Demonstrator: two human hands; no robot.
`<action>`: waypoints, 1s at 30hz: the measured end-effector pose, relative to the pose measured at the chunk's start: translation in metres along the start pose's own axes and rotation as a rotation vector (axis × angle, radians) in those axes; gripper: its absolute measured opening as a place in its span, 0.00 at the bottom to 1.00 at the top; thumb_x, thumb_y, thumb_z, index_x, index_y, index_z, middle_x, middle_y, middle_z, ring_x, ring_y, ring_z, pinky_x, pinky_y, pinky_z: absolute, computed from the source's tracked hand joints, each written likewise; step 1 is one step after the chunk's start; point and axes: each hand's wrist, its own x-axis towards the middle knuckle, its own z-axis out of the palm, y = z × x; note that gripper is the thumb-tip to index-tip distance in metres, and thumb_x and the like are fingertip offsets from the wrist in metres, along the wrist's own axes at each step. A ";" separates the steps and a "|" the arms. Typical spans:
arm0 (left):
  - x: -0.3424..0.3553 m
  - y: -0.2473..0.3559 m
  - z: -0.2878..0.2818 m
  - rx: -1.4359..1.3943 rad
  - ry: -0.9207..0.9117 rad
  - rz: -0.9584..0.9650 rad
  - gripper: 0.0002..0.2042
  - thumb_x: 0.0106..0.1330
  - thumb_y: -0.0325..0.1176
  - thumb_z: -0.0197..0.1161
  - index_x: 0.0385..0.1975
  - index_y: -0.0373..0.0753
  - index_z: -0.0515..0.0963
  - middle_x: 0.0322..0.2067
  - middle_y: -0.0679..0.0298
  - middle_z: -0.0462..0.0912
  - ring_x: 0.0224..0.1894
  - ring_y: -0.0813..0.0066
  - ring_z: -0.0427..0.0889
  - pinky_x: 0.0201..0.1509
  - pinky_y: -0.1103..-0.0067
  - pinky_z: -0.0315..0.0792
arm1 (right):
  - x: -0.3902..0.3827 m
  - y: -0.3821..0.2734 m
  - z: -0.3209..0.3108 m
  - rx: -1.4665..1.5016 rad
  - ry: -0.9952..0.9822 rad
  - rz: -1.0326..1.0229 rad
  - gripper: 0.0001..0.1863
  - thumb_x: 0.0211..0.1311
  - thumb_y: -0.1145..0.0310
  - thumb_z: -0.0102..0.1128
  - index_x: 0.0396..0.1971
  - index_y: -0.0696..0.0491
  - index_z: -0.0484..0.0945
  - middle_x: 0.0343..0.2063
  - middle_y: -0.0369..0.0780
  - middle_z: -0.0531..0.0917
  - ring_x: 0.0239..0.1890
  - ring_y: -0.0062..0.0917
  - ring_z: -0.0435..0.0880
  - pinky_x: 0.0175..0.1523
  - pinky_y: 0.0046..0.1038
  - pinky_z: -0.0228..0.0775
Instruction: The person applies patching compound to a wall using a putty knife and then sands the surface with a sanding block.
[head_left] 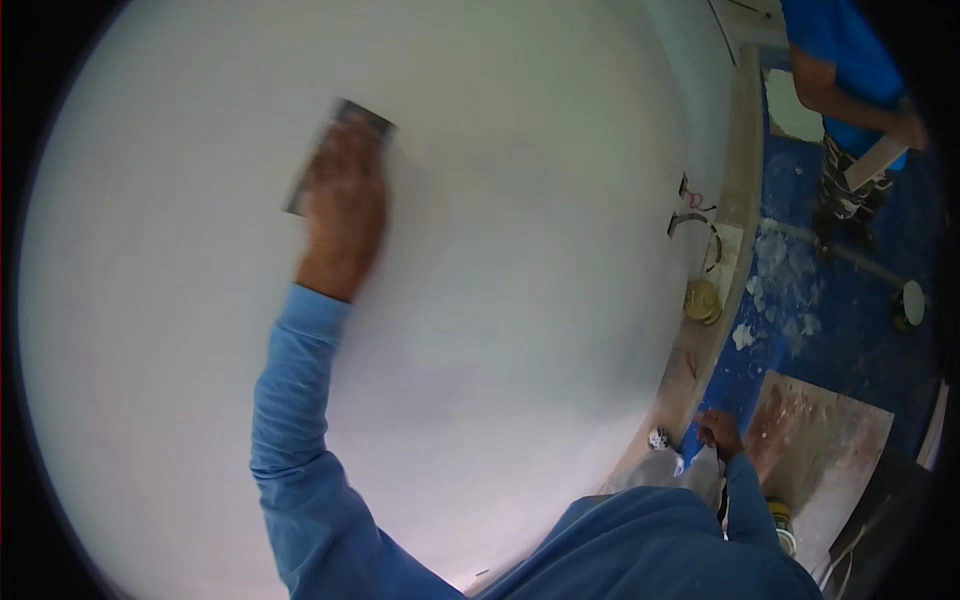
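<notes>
Appearing light and stiff, the dark pad [379,122] was suitably clasped mid-back by the left hand [346,200]; closure of the right hand [722,432] was indeterminable.

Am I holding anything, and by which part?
Your left hand holds a dark flat pad by its back; whether your right hand holds anything can't be told.
</notes>
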 end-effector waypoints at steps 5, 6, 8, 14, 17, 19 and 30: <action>0.010 -0.019 -0.019 -0.226 0.010 -0.047 0.23 0.65 0.25 0.54 0.61 0.34 0.69 0.66 0.55 0.66 0.68 0.60 0.66 0.67 0.62 0.64 | 0.003 0.007 -0.011 0.027 0.070 -0.030 0.12 0.59 0.68 0.65 0.19 0.57 0.78 0.12 0.38 0.76 0.08 0.17 0.67 0.14 0.23 0.53; 0.004 -0.004 -0.015 -0.198 0.012 0.000 0.22 0.65 0.24 0.53 0.61 0.34 0.69 0.66 0.55 0.66 0.68 0.60 0.66 0.68 0.62 0.63 | 0.002 0.012 -0.015 0.017 0.078 -0.016 0.14 0.59 0.67 0.65 0.18 0.57 0.77 0.12 0.38 0.76 0.09 0.17 0.66 0.14 0.23 0.52; -0.014 0.024 -0.006 -0.129 0.012 0.087 0.22 0.65 0.23 0.52 0.61 0.35 0.69 0.66 0.55 0.66 0.68 0.60 0.65 0.68 0.62 0.63 | -0.004 0.003 -0.013 -0.005 0.081 0.004 0.17 0.60 0.66 0.64 0.14 0.57 0.76 0.11 0.37 0.74 0.09 0.17 0.65 0.15 0.23 0.51; 0.004 0.001 -0.016 -0.010 0.035 -0.063 0.23 0.64 0.22 0.52 0.61 0.33 0.69 0.65 0.53 0.67 0.67 0.58 0.66 0.68 0.59 0.62 | -0.021 -0.011 -0.016 0.056 0.064 0.050 0.14 0.60 0.67 0.63 0.17 0.56 0.76 0.11 0.36 0.74 0.09 0.17 0.64 0.15 0.23 0.52; 0.012 0.006 -0.017 -0.208 0.018 0.034 0.26 0.60 0.21 0.57 0.61 0.33 0.68 0.65 0.51 0.67 0.67 0.56 0.66 0.67 0.60 0.64 | -0.024 -0.019 -0.019 0.062 0.052 -0.020 0.14 0.60 0.67 0.63 0.17 0.56 0.77 0.11 0.37 0.74 0.10 0.17 0.67 0.15 0.23 0.51; 0.034 -0.028 -0.034 -0.282 0.019 -0.031 0.27 0.58 0.20 0.59 0.61 0.33 0.68 0.65 0.51 0.67 0.67 0.56 0.66 0.66 0.61 0.65 | -0.021 -0.025 -0.030 0.104 0.074 -0.077 0.13 0.60 0.67 0.63 0.18 0.56 0.77 0.11 0.37 0.74 0.10 0.18 0.67 0.15 0.23 0.52; 0.185 0.023 -0.023 -0.270 0.303 0.146 0.24 0.63 0.24 0.54 0.62 0.35 0.67 0.63 0.54 0.69 0.65 0.58 0.68 0.66 0.64 0.64 | -0.032 -0.010 -0.063 0.186 0.311 -0.030 0.12 0.61 0.66 0.64 0.20 0.56 0.77 0.13 0.36 0.75 0.11 0.18 0.68 0.17 0.22 0.55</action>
